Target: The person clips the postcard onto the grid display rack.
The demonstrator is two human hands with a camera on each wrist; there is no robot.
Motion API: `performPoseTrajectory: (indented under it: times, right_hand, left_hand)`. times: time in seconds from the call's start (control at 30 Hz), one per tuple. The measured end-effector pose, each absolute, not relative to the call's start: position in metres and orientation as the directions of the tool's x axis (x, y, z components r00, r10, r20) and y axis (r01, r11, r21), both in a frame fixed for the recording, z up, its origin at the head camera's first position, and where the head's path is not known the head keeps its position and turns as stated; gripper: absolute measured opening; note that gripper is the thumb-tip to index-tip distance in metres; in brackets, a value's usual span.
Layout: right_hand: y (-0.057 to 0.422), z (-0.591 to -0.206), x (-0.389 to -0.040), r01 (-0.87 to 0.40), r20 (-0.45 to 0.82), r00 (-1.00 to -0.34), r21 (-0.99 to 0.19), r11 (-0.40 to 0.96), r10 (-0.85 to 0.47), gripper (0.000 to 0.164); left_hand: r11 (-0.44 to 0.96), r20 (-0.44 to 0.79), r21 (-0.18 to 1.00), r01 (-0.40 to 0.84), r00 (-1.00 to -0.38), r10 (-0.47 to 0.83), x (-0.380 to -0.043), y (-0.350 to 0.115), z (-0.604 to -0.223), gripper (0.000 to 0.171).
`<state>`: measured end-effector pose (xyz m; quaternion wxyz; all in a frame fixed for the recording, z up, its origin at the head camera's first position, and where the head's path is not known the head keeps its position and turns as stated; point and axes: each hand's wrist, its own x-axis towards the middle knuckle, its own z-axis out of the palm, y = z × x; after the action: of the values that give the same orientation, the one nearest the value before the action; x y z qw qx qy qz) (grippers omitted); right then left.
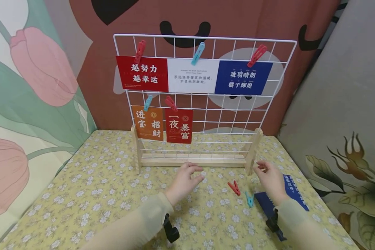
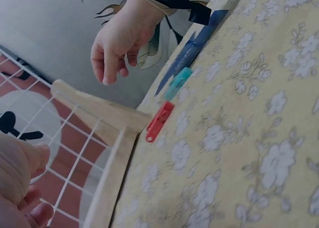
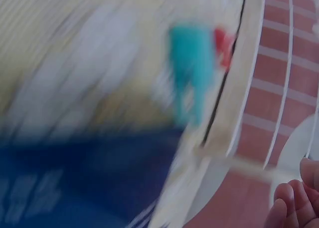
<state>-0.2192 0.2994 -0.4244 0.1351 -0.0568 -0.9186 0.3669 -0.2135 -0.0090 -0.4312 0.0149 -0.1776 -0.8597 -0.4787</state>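
Note:
My left hand (image 1: 186, 180) hovers over the table in front of the rack's base, fingers loosely bent, holding nothing. Over by the rack's right foot, my right hand (image 1: 268, 178) hangs with loosely curled fingers and nothing visible between them. Between the hands a red clothespin (image 1: 234, 188) and a teal clothespin (image 1: 249, 199) lie on the cloth. Two dark blue cards lie under and beside the right forearm: one blue card (image 1: 295, 192) with white writing, another blue card (image 1: 265, 203) partly hidden by the sleeve. The right wrist view is blurred; its blue card (image 3: 75, 173) fills the lower left.
A white wire grid (image 1: 228, 114) stands in a wooden base (image 1: 193, 161). Clothespins hold a red card (image 1: 143, 85), a white card (image 1: 190, 85) and a blue card (image 1: 243, 90) on top; below hang an orange card (image 1: 148, 133) and a smaller red card (image 1: 178, 137). Patterned curtains surround the table.

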Motion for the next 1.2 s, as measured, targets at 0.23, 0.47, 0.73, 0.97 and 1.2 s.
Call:
performPoseTrajectory:
  times: [0.23, 0.47, 0.73, 0.97, 1.2]
  right_hand:
    - [0.35, -0.439, -0.22, 0.13, 0.162, -0.935, -0.671, 0.73, 0.315, 0.047]
    - [0.391, -0.452, -0.225, 0.247, 0.123, -0.901, -0.642, 0.726, 0.416, 0.048]
    - [0.411, -0.445, -0.222, 0.421, -0.113, -0.875, -0.658, 0.625, 0.471, 0.069]
    - [0.425, -0.444, -0.225, 0.437, -0.136, -0.891, -0.511, 0.74, 0.432, 0.08]
    - [0.427, -0.444, -0.229, 0.44, -0.155, -0.895, -0.456, 0.774, 0.418, 0.06]
  left_hand:
    - [0.551, 0.177, 0.766, 0.331, -0.933, 0.314, -0.215, 0.008, -0.439, 0.031]
    - [0.546, 0.142, 0.77, 0.331, -0.922, 0.359, -0.22, 0.023, -0.444, 0.032]
    - [0.601, 0.105, 0.716, 0.354, -0.907, 0.409, -0.228, 0.047, -0.442, 0.032]
    - [0.701, 0.075, 0.523, 0.485, -0.846, 0.529, -0.238, 0.07, -0.443, 0.035]
    - [0.734, 0.03, 0.192, 0.652, -0.751, 0.66, -0.239, 0.092, -0.453, 0.044]
